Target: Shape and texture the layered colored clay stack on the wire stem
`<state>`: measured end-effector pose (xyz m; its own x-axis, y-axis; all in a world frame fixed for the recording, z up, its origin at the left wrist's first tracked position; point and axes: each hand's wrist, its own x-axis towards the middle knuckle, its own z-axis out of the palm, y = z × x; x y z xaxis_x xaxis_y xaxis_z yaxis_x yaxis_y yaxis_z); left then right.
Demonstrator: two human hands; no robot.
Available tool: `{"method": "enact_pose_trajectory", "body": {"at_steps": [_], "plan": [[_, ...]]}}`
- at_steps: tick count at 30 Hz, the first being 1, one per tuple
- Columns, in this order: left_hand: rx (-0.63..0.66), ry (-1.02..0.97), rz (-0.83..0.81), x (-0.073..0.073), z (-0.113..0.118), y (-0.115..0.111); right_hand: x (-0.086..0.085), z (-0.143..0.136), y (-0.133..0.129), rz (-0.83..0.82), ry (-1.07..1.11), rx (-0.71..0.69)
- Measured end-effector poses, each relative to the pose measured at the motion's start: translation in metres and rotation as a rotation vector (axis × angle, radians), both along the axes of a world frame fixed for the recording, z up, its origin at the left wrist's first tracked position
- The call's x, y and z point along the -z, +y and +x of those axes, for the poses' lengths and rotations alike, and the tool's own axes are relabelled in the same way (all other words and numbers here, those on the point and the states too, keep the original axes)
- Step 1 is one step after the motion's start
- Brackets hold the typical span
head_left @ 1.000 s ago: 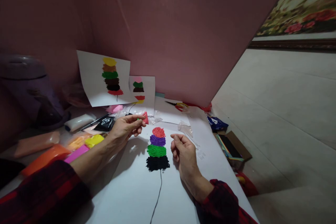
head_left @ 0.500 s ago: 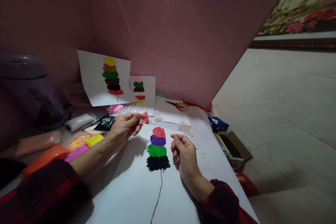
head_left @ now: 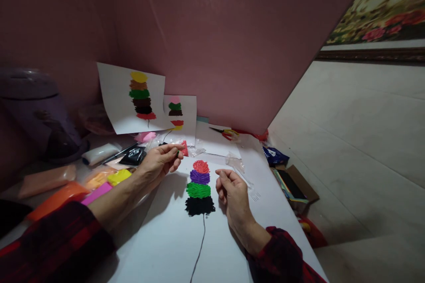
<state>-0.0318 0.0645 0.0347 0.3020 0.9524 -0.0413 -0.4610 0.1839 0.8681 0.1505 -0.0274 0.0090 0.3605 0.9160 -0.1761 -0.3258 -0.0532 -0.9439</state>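
My left hand [head_left: 162, 159] is raised over the upper left of a white sheet [head_left: 159, 239], thumb and fingertips pinched on a tiny dark green bit [head_left: 178, 153]. To the right of the clay figure, my right hand [head_left: 232, 188] hovers with thumb and forefinger pressed together; anything between them is too small to make out. On the sheet, clay bands form a stack: a coral red top [head_left: 201, 167], a purple band [head_left: 199, 177], a green band [head_left: 198, 190] and a black band [head_left: 200, 206]. A thin dark line [head_left: 201, 247] runs down from the black one.
Two sheets with similar stacks lean at the back, the larger [head_left: 109, 97] left of the smaller [head_left: 189, 110]. Packs of coloured clay, one orange [head_left: 59, 199], lie left. Scissors [head_left: 227, 133] lie behind; an open box [head_left: 302, 183] sits beyond the right edge. A purple container [head_left: 43, 110] stands left.
My left hand has turned slightly, and the green bit now shows a little lower and further right. My right hand has hardly moved.
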Motion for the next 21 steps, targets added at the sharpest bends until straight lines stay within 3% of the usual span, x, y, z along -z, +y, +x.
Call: {"method": "enact_pose_trajectory", "body": {"at_steps": [21], "plan": [[-0.095, 0.045, -0.033, -0.0031, 0.0011, -0.0016, 0.0019, 0.0004, -0.0004, 0.007, -0.011, -0.018]]}}
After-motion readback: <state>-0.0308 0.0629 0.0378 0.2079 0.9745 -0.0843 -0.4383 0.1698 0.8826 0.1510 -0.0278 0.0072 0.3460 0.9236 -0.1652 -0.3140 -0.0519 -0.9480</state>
